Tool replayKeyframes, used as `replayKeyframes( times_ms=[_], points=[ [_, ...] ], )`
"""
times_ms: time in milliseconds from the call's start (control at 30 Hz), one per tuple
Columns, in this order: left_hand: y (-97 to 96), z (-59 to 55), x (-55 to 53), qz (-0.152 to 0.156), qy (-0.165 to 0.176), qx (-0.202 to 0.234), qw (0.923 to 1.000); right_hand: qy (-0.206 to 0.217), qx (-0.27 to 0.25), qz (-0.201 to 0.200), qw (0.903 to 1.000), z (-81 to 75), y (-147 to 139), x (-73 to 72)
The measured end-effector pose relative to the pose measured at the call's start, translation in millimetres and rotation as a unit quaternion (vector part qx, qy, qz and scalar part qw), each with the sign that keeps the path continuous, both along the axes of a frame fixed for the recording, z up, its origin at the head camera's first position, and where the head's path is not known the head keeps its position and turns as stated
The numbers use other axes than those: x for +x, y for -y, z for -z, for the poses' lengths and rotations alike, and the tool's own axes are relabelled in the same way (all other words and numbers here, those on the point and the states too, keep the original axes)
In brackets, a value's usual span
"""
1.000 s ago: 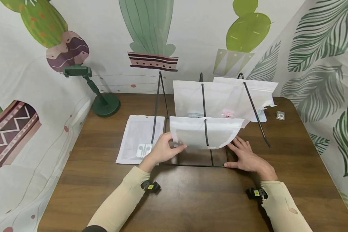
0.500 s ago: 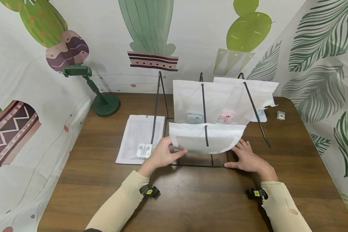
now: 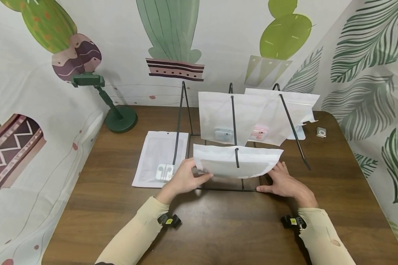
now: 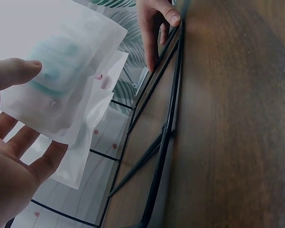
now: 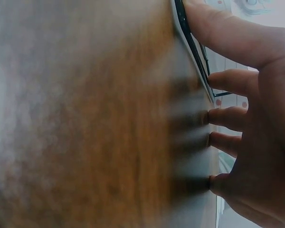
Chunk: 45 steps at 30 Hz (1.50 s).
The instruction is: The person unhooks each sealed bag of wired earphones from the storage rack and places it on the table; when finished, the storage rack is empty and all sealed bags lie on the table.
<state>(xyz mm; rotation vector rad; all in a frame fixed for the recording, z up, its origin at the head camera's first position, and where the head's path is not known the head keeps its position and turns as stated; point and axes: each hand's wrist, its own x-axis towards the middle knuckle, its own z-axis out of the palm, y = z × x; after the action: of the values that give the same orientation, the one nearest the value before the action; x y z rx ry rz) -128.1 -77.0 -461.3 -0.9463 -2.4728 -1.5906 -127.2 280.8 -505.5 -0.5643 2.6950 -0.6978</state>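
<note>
A white zip pouch (image 3: 238,160) hangs by its top hole on the middle prong of a black wire display rack (image 3: 225,189), close to the prong's tip. My left hand (image 3: 187,178) pinches the pouch's lower left side, thumb in front and fingers behind. Through its clear face a pale green case (image 4: 61,64) shows in the left wrist view. Two more white pouches hang farther back: one with a bluish case (image 3: 223,134), one with a pink item (image 3: 258,132). At the rack's front right corner my right hand (image 3: 280,180) rests with straight, spread fingers, thumb at the base wire.
Left of the rack, a pouch with white earphones (image 3: 160,147) lies flat on the wooden table (image 3: 232,228), partly behind the left prong. A green phone stand (image 3: 119,119) is at the back left. A small clear case (image 3: 321,132) lies at the back right.
The pouch in my left hand has slid along the middle prong toward me, so more of the pouches behind it shows. My right hand has stayed at the rack's corner.
</note>
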Motion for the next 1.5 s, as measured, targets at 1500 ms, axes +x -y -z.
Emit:
replayKeyframes(
  times_ms=[1500],
  points=[
    [9.4, 12.4, 7.3, 0.031, -0.07, -0.008, 0.997, -0.056, -0.024, -0.013, 0.9981, 3.1, 2.3, -0.6]
  ],
)
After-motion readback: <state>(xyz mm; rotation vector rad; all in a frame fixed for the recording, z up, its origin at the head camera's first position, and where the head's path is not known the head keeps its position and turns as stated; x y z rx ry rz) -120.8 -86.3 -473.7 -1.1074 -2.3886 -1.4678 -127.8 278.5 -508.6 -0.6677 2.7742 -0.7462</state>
